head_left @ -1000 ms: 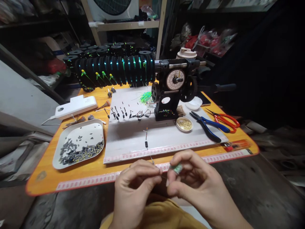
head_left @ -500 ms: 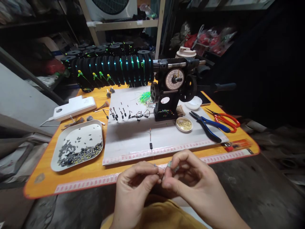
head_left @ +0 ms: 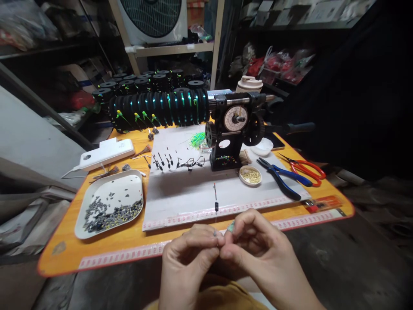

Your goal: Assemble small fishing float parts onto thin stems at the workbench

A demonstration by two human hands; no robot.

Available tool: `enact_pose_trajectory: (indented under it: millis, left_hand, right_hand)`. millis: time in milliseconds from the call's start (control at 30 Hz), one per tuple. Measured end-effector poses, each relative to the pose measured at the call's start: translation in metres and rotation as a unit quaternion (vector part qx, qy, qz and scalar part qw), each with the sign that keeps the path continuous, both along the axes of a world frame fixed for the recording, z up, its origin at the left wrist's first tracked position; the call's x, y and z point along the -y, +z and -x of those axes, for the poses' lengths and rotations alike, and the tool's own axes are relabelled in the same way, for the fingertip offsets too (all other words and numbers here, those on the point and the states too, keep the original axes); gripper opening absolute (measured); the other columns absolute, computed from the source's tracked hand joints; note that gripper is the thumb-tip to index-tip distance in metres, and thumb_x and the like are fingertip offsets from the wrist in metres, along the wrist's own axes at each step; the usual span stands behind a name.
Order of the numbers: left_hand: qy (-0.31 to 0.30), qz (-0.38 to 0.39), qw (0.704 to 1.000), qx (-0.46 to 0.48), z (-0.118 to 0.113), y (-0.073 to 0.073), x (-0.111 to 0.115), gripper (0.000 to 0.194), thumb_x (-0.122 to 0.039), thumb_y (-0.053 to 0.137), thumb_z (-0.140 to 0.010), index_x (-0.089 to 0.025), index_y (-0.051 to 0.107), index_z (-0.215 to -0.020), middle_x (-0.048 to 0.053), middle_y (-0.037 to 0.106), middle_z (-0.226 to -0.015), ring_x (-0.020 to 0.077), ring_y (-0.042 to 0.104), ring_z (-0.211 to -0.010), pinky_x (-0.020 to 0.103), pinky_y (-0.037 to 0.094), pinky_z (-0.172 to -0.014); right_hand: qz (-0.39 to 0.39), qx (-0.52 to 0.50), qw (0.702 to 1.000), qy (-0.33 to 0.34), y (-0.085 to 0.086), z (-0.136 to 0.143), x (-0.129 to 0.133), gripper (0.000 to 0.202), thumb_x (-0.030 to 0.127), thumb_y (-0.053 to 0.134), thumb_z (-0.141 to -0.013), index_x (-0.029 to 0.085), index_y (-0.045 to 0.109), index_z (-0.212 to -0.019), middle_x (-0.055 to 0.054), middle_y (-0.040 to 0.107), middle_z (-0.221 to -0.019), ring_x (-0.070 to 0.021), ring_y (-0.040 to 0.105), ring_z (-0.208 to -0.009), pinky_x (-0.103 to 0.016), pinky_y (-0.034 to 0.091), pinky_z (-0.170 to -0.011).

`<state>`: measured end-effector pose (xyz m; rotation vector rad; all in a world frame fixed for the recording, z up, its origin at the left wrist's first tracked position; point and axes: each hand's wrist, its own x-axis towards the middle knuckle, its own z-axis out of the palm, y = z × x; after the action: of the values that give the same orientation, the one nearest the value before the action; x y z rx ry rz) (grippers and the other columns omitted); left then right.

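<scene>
My left hand (head_left: 190, 260) is closed in a pinch, and a small grey piece (head_left: 215, 232) shows at its fingertips. Against it, thumb to thumb, my right hand (head_left: 261, 249) pinches as well; a bit of crumpled pale green material (head_left: 231, 226) pokes out by its index finger. What lies between the fingertips is too small to make out. Just beyond the hands, a short black cylinder (head_left: 216, 206) with a thin orange-tipped stick above it rests on the white board (head_left: 180, 198), in line with a fine thread leading towards my left fingers.
A black hand-cranked winder (head_left: 226, 146) with a dial carries a row of black spools (head_left: 161, 110). At left stands a white tray (head_left: 138, 181) of small grey pieces. To the right are a dish of gold beads (head_left: 251, 175), blue pliers (head_left: 284, 176) and red-handled pliers (head_left: 306, 170).
The camera view has shifted, so the table appears lower and slightly to the right. Both hands stay pinched together, with only slight finger movement.
</scene>
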<state>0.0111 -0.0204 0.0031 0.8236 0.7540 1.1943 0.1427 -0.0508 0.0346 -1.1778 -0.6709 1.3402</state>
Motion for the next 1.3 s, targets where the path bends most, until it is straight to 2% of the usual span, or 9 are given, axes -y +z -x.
enact_pose_trajectory:
  millis: [267,433,567,700,800,1000,1133,1233,1300]
  left_hand:
    - [0.023,0.005,1.0,0.002,-0.003,-0.002,0.002,0.009,-0.028,0.087,-0.071,-0.022,0.08,-0.073,0.005,0.077,-0.079,0.0201,0.073,-0.082,0.027,0.059,-0.077]
    - [0.078,0.064,0.995,0.01,-0.006,0.0,0.003,0.031,-0.023,0.092,-0.062,-0.022,0.064,-0.073,0.001,0.078,-0.072,0.0196,0.076,-0.071,0.026,0.061,-0.069]
    - [0.072,0.066,0.994,-0.054,-0.002,0.002,0.003,0.028,-0.028,0.093,-0.06,-0.024,0.076,-0.082,0.002,0.081,-0.075,0.018,0.076,-0.07,0.022,0.061,-0.067]
    - [0.033,-0.032,0.993,-0.108,0.005,0.003,0.0,0.012,-0.032,0.088,-0.069,-0.026,0.083,-0.079,0.006,0.082,-0.09,0.0217,0.077,-0.082,0.026,0.061,-0.075]
    - [0.03,-0.143,0.979,-0.143,0.009,0.003,-0.003,0.001,-0.028,0.083,-0.076,-0.029,0.083,-0.077,0.006,0.082,-0.081,0.024,0.076,-0.089,0.029,0.059,-0.083]
    - [0.038,-0.206,0.962,-0.177,0.012,-0.002,-0.005,0.014,-0.018,0.074,-0.084,-0.03,0.081,-0.081,0.002,0.08,-0.085,0.019,0.073,-0.092,0.025,0.055,-0.087]
    - [0.028,-0.207,0.96,-0.187,0.018,-0.006,-0.012,0.018,-0.013,0.073,-0.084,-0.029,0.078,-0.079,0.001,0.071,-0.087,0.0153,0.068,-0.089,0.022,0.055,-0.083]
    - [0.023,-0.212,0.959,-0.187,0.021,-0.007,-0.015,0.018,-0.011,0.07,-0.085,-0.028,0.076,-0.081,0.0,0.065,-0.086,0.0139,0.066,-0.089,0.02,0.054,-0.081]
    - [0.019,-0.215,0.958,-0.19,0.02,-0.007,-0.016,0.018,-0.011,0.07,-0.086,-0.028,0.075,-0.082,0.0,0.065,-0.086,0.0142,0.066,-0.089,0.021,0.054,-0.082]
  right_hand:
    - [-0.02,0.013,1.0,-0.016,-0.009,0.004,-0.001,0.043,0.038,0.093,-0.063,0.021,0.055,-0.076,0.004,0.065,-0.066,-0.0107,0.062,-0.057,-0.021,0.055,-0.057]
    - [-0.019,0.021,0.999,-0.03,-0.015,0.007,-0.002,0.045,0.043,0.091,-0.064,0.021,0.053,-0.076,0.003,0.065,-0.066,-0.0107,0.062,-0.055,-0.021,0.055,-0.055]
    - [-0.021,0.01,1.0,-0.018,-0.016,0.006,-0.002,0.046,0.045,0.09,-0.066,0.02,0.051,-0.077,0.004,0.063,-0.064,-0.0101,0.061,-0.053,-0.021,0.055,-0.053]
    - [-0.017,-0.004,1.0,0.006,-0.016,0.003,-0.004,0.047,0.046,0.088,-0.068,0.021,0.05,-0.078,0.004,0.062,-0.064,-0.0099,0.061,-0.051,-0.021,0.055,-0.051]
    - [-0.019,-0.004,1.0,0.016,-0.016,0.002,-0.006,0.048,0.047,0.088,-0.067,0.021,0.05,-0.079,0.005,0.061,-0.063,-0.0104,0.061,-0.051,-0.022,0.055,-0.052]
    - [-0.069,0.085,0.994,0.012,-0.019,-0.001,-0.004,0.032,0.043,0.078,-0.081,0.02,0.057,-0.086,0.0,0.067,-0.073,-0.0127,0.067,-0.06,-0.023,0.059,-0.058]
    - [-0.197,0.318,0.927,0.002,-0.022,-0.006,0.005,0.005,0.02,0.063,-0.092,0.022,0.061,-0.097,-0.004,0.072,-0.088,-0.0151,0.071,-0.079,-0.024,0.058,-0.072]
    - [-0.264,0.445,0.855,-0.03,-0.025,-0.01,0.009,0.018,0.009,0.063,-0.088,0.023,0.059,-0.1,-0.003,0.072,-0.09,-0.0148,0.071,-0.083,-0.022,0.057,-0.076]
    - [-0.275,0.456,0.846,-0.042,-0.027,-0.011,0.009,0.018,0.008,0.063,-0.088,0.023,0.057,-0.096,-0.002,0.071,-0.088,-0.014,0.071,-0.081,-0.021,0.058,-0.075]
